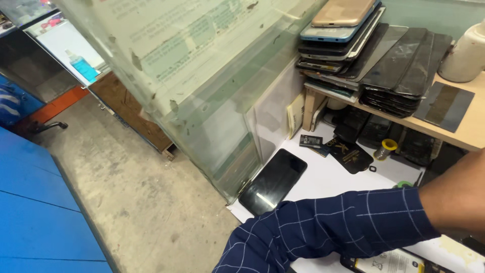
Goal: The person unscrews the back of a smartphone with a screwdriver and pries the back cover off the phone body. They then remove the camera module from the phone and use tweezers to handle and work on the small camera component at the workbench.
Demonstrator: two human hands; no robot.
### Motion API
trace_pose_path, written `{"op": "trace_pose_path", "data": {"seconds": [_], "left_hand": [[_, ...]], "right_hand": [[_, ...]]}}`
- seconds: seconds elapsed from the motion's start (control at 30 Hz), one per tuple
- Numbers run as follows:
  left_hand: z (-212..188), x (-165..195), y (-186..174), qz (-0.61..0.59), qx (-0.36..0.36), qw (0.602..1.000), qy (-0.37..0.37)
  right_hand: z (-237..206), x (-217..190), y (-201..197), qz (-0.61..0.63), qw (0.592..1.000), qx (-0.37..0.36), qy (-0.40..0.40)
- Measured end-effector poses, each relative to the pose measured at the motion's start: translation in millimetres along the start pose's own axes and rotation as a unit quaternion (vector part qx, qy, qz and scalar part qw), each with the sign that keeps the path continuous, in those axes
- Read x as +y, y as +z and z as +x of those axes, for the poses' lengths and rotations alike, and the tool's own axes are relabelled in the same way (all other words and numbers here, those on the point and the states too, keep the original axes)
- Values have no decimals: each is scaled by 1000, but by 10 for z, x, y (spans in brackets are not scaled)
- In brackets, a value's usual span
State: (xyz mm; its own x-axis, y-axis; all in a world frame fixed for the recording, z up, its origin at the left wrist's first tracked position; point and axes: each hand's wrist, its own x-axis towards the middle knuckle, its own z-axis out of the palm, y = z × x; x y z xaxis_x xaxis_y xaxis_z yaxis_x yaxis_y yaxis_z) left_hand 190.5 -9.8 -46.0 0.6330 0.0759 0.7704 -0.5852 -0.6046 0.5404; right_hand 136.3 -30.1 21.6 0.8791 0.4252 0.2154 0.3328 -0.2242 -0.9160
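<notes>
A flat blue panel fills the lower left, smooth and matte, beside a rough grey concrete floor. Farther back stands a small blue bottle on a pale shelf. A scuffed, greenish glass pane rises in the middle, with a faded pale sheet behind it. At its foot, on the white table, lies a glossy black phone, a rounded rectangle, face up. Across the bottom stretches an arm in a navy sleeve with thin white checks; it passes just beside the phone. Neither hand shows, so whether the fingers are apart or together cannot be told. Beyond lie small black cards with gold marks and a roll of solder wire. On the wooden shelf slanting stacks of dark phone screens lean, and a cream jug stands at right.
</notes>
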Motion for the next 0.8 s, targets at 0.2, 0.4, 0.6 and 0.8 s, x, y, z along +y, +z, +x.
{"op": "trace_pose_path", "data": {"seconds": [0.2,0.4,0.6,0.8], "left_hand": [[-37,1024,-551,-563,17,811,-156],[236,1703,-1166,-512,3,831,-217],[367,1905,-1391,-486,-23,825,-288],[350,1940,-1448,-457,-51,842,-283]], "right_hand": [[-139,-72,-827,38,998,56,-1],[-598,-567,-1796,37,999,33,16],[-683,-822,-1833,115,991,-59,20],[-693,-861,-1793,192,979,-51,45]]}}
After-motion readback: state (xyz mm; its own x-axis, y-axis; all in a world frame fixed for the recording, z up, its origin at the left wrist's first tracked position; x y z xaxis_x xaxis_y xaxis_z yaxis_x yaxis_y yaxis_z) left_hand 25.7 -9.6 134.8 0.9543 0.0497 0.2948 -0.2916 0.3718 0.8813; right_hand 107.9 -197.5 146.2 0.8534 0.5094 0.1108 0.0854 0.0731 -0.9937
